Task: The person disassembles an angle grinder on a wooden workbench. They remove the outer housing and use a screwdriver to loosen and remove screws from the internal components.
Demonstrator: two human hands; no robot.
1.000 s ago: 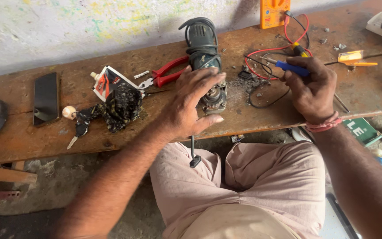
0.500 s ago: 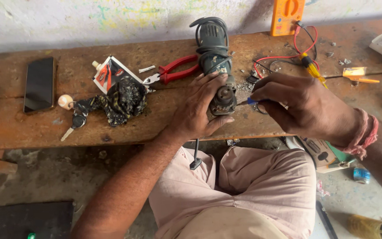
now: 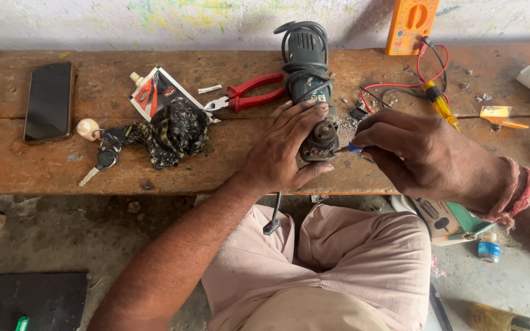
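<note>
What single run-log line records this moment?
left hand: steadies dark green angle grinder | right hand: blue-handled screwdriver at grinder head | surface: worn wooden bench

Soft even daylight, faint shadows, sharp focus, slight bend at edges.
</note>
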